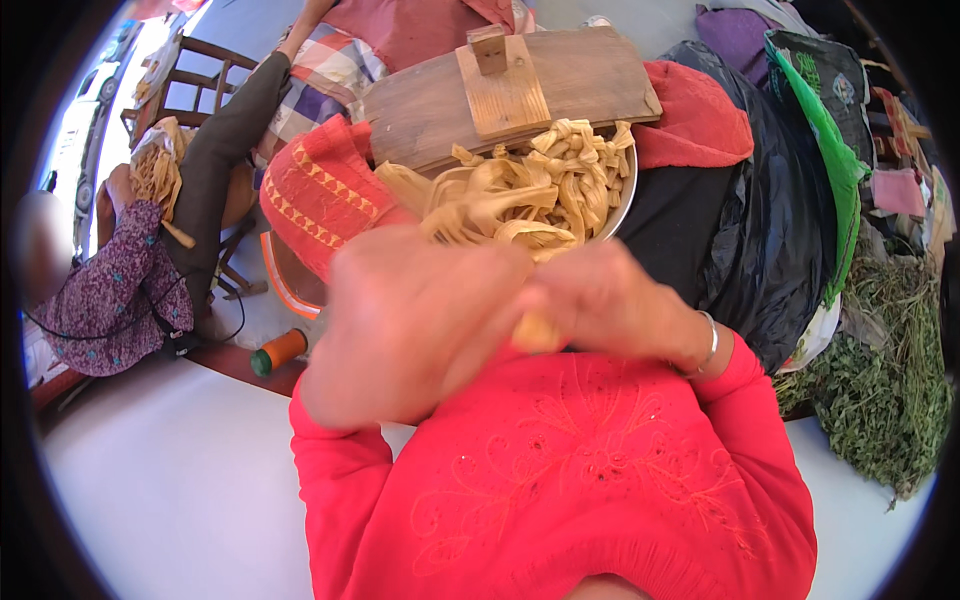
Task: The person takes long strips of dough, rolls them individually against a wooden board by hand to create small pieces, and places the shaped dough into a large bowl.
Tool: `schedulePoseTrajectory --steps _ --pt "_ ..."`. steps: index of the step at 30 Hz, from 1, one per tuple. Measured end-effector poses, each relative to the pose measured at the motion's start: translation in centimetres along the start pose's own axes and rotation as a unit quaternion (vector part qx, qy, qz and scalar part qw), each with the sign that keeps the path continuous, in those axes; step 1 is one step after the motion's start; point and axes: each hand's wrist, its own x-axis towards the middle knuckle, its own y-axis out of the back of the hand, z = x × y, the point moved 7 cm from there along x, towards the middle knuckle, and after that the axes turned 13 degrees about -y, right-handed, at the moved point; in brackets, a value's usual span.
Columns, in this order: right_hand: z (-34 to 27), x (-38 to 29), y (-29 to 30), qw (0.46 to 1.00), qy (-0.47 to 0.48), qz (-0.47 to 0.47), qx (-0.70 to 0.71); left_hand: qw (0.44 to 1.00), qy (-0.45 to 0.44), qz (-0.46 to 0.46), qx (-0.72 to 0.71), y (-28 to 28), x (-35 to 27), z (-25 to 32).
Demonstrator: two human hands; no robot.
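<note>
My left hand [420, 322] and my right hand [622, 307], which has a silver bangle at its wrist, meet in front of my chest. Both are motion-blurred. Their fingers are closed together on a small yellowish piece [537, 331], apparently a tan strip; its shape is unclear. Just beyond them lies a heap of pale tan strips [487, 199], some knotted or folded, in a metal basin [626, 202] partly covered by a wooden board [592, 82]. A lighter wooden piece with a small block [489, 51] sits on the board.
Red towels [326, 195] flank the basin. Black plastic [780, 217], a green bag [832, 157] and dried leafy stems [885, 375] are at the right. An orange thread spool [281, 352] lies left. Another person [124, 289] sits at the far left, holding similar strips [157, 169].
</note>
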Motion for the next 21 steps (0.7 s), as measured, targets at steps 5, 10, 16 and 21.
schedulePoseTrajectory --steps 5,10,16,21 --pt "-10.0 0.8 0.1 0.904 0.141 -0.144 0.377 0.947 -0.096 -0.032 -0.305 4.1 1.3 0.7" --pt "-1.0 5.1 3.7 0.962 -0.083 0.162 0.202 0.823 0.258 0.28 -0.421 -4.6 -3.1 -4.9" --pt "5.6 5.0 2.3 0.927 -0.021 0.313 -0.204 0.674 0.325 0.274 -0.604 -13.6 -4.5 -10.2" --pt "7.9 4.0 2.3 0.937 -0.074 0.254 -0.229 0.935 0.225 0.189 -0.2 -12.3 -4.5 -11.1"
